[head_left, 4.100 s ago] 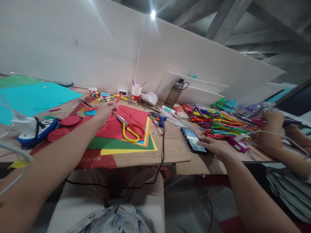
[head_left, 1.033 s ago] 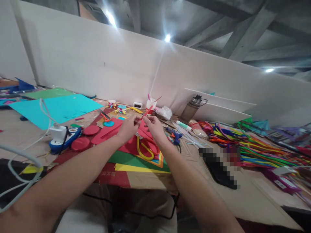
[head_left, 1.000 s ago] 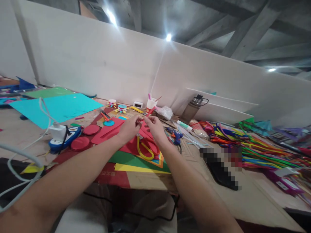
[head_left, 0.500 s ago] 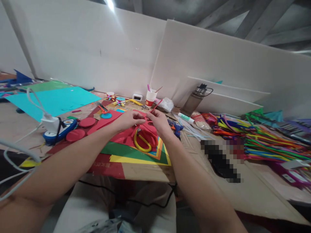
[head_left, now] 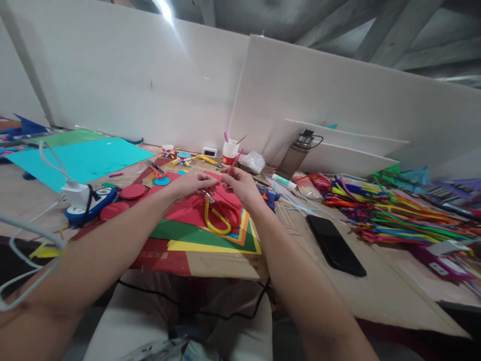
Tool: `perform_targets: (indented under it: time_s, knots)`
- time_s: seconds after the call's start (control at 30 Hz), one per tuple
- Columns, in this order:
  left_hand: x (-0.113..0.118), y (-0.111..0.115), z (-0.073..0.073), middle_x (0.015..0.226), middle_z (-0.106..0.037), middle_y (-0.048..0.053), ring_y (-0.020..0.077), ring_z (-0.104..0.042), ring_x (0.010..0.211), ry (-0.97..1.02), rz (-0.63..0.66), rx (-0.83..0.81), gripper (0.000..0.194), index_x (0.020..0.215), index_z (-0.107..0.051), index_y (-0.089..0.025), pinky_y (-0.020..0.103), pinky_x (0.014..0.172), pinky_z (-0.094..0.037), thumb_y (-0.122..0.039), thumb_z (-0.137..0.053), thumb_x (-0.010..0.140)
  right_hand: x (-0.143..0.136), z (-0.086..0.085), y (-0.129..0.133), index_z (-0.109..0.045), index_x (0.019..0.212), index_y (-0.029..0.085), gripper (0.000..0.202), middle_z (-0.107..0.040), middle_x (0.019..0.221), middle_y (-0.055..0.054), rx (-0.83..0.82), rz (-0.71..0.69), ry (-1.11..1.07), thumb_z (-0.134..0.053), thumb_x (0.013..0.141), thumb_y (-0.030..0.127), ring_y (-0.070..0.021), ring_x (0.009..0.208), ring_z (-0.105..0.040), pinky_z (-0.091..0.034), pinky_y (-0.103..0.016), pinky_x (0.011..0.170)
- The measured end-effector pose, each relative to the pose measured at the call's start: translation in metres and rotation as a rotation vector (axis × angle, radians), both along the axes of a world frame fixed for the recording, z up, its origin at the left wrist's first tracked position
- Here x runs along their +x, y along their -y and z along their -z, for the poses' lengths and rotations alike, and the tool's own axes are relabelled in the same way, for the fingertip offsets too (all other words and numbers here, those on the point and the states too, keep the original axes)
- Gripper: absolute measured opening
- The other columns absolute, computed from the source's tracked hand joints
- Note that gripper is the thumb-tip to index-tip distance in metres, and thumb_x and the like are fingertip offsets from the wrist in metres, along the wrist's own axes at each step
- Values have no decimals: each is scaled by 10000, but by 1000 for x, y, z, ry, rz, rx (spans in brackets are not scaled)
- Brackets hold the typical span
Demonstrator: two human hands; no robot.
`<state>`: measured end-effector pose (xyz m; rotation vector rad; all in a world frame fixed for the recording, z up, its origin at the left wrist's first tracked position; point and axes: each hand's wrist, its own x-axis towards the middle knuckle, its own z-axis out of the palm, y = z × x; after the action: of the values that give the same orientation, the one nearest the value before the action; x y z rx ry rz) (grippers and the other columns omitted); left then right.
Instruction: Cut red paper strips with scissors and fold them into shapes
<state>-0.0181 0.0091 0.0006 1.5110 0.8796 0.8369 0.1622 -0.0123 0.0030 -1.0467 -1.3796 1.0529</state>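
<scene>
While both hands meet over the stacked paper (head_left: pixel 180 212) in the head view, the right hand (head_left: pixel 240 186) pinches a thin red strip (head_left: pixel 236 160), which slants up beyond the fingertips, probably so its upper length stays free. The left hand (head_left: pixel 195 183) has thumb and fingers drawn together near the strip's lower end; whether it grips anything I cannot tell. Scissors (head_left: pixel 207 216) lie on the paper just below, seemingly within easy reach, and a phone (head_left: pixel 335 244) rests aside, perhaps leaving working room.

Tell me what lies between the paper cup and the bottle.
In the head view, some crumpled clear plastic lies between the paper cup and the bottle.
</scene>
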Motion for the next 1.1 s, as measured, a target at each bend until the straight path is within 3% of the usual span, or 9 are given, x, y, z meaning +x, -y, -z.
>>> perform_targets:
  time_s: [0.13, 0.27, 0.53, 0.93, 1.1]
  knots:
    - [-1, -4, 4, 726, -696, 59, 115, -602, 622, -86, 26, 95, 243, 833, -750, -147, 224, 575, -458, -352, -772, 703, 1, -1, 1, -648, 937, 200, 269, -604, 713, 41, -3, -22, 31, -679, 717, 351, -84, 602, -549, -454, -237, 604]
    - [1, -2, 4, 685, -696, 50, 121, -605, 596, -156, -27, 176, 174, 779, -751, -150, 235, 582, -481, -286, -772, 673, 2, 3, -3, -651, 994, 190, 318, -574, 689, 52, 20, -11, 96, -664, 726, 361, -82, 580, -532, -454, -242, 599]
    - [6, 7, -1, 686, -708, 53, 143, -634, 596, -192, -23, 174, 160, 776, -765, -161, 243, 563, -516, -269, -771, 659, 3, 8, -6, -633, 1165, 173, 478, -541, 604, 77, 110, -35, 164, -655, 735, 380, -95, 524, -490, -420, -255, 564]
    - [10, 2, 3, 695, -701, 31, 128, -598, 630, -216, -49, 302, 160, 767, -759, -173, 229, 598, -469, -312, -732, 693, 0, 4, -5, -555, 1059, 184, 403, -557, 642, 56, 104, 92, 167, -694, 725, 362, -121, 589, -532, -415, -259, 576]
    - [12, 5, 3, 704, -706, 36, 127, -596, 625, -172, -39, 238, 161, 760, -753, -168, 233, 597, -463, -315, -734, 697, 0, 3, -3, -577, 968, 195, 307, -575, 640, 46, 106, 82, 168, -682, 730, 358, -122, 582, -537, -426, -261, 574]
